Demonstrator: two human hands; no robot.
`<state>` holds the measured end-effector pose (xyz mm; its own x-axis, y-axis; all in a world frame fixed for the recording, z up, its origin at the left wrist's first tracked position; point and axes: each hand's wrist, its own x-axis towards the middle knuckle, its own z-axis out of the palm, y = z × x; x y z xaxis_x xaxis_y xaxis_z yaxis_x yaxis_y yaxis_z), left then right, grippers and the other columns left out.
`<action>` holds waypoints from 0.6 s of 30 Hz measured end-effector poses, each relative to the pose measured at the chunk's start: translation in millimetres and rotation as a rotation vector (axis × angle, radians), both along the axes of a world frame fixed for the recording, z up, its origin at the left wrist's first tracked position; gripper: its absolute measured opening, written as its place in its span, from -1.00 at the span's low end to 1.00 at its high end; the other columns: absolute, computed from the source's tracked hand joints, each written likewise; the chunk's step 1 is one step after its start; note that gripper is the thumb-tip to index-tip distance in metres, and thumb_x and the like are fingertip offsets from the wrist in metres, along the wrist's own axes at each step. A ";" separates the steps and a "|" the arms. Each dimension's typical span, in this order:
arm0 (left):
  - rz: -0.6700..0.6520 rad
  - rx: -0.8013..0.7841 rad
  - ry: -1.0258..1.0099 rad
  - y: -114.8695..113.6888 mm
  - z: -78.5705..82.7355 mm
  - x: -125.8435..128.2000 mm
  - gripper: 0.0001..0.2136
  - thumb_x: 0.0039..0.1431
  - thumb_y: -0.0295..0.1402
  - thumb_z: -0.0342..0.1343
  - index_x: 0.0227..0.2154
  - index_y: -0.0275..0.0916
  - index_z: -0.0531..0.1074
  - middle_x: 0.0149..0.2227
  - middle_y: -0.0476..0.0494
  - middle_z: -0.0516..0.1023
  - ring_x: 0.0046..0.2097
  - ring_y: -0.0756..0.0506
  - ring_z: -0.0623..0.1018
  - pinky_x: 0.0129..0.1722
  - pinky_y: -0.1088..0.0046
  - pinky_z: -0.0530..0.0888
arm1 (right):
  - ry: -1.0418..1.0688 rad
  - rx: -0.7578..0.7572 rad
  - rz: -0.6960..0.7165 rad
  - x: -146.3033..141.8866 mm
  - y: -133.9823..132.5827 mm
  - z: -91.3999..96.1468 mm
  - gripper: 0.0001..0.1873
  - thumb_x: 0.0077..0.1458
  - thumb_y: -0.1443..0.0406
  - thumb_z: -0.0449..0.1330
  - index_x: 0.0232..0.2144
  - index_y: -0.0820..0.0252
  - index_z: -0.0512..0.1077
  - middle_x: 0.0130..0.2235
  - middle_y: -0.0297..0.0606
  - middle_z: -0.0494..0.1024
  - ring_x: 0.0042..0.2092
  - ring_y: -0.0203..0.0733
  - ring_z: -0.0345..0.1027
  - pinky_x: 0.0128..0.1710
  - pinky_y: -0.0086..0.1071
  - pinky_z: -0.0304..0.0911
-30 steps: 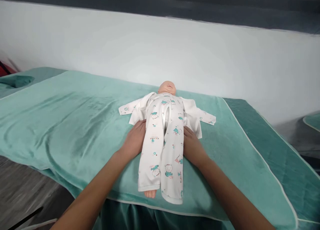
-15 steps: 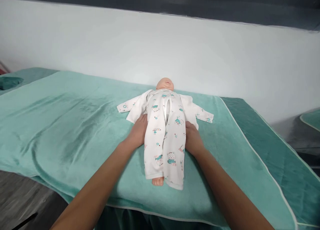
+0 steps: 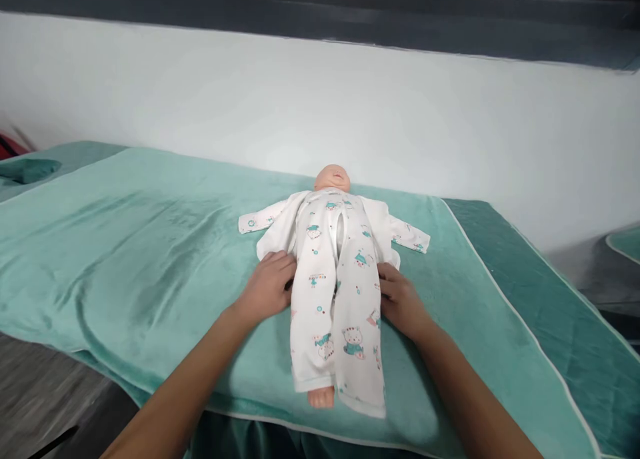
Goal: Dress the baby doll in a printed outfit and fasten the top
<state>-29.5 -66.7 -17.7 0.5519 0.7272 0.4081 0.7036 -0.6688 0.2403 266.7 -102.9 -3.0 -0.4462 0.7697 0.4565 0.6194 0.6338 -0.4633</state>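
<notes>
A baby doll lies face up, its head [image 3: 333, 178] toward the wall and one bare foot [image 3: 321, 398] showing at the near end. White printed baby trousers [image 3: 314, 312] with a slit in the middle cover its front and legs. Beneath them a white baby shirt [image 3: 376, 222] spreads both sleeves out sideways. My left hand [image 3: 270, 282] is closed at the left edge of the trousers, fingers curled against the cloth. On the opposite edge, my right hand [image 3: 403, 300] has its fingers bent onto the fabric, fingertips partly hidden. The doll's other foot is out of sight.
A green velvet cover [image 3: 165, 246] with a pale border lies under the doll, over a darker green padded surface [image 3: 530, 266] on the right. A white wall [image 3: 320, 106] stands behind. Grey wood-look floor [image 3: 40, 392] shows at lower left.
Both hands have slid slightly toward me along the trouser edges and sit a little farther apart. The right trouser leg has shifted outward to the right. The view has tilted up slightly.
</notes>
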 end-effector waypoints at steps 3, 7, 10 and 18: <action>-0.082 -0.038 -0.042 -12.3 0.0 -7.7 -0.85 0.14 -0.53 -0.03 -0.45 -0.21 0.38 -0.39 -0.12 0.44 -0.29 -0.13 0.37 -0.25 0.27 0.31 | -0.036 -0.051 0.038 3.4 -13.9 1.7 -0.70 0.30 0.31 0.06 -0.34 0.07 0.59 -0.27 -0.17 0.55 -0.17 -0.09 0.43 -0.20 -0.22 0.38; 0.025 -0.151 -0.289 -9.3 -0.7 -11.7 -0.85 0.21 -0.47 -0.05 -0.40 -0.20 0.40 -0.40 -0.08 0.46 -0.29 -0.11 0.40 -0.21 0.29 0.35 | 0.101 -0.080 -0.233 17.3 -10.5 1.4 -0.73 0.31 0.18 0.07 -0.30 0.11 0.53 -0.24 -0.18 0.55 -0.20 -0.13 0.44 -0.19 -0.24 0.38; 0.331 -0.136 -0.455 1.1 -7.2 -14.0 -0.84 0.24 -0.40 -0.05 -0.28 -0.20 0.45 -0.30 -0.12 0.51 -0.19 -0.15 0.44 -0.14 0.26 0.40 | 0.069 0.005 -0.667 35.0 6.6 -1.2 -0.66 0.23 0.06 0.12 -0.17 0.17 0.49 -0.12 -0.06 0.53 -0.11 0.00 0.41 -0.10 -0.11 0.33; 0.811 -0.081 -0.311 17.1 -20.3 -15.2 -0.66 0.21 -0.16 0.08 -0.08 -0.28 0.47 0.04 -0.39 0.48 0.11 -0.44 0.39 0.06 -0.09 0.35 | -0.065 -0.427 -0.870 44.3 40.7 11.4 -0.72 0.06 0.07 0.20 -0.50 0.13 0.34 -0.46 -0.29 0.44 -0.40 -0.17 0.25 -0.37 -0.29 0.10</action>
<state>-44.7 -49.6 -38.0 -0.2766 0.8809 0.3841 0.8497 0.0375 0.5260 311.0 -62.2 8.4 0.3430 0.9376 0.0571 0.8245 -0.2713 -0.4966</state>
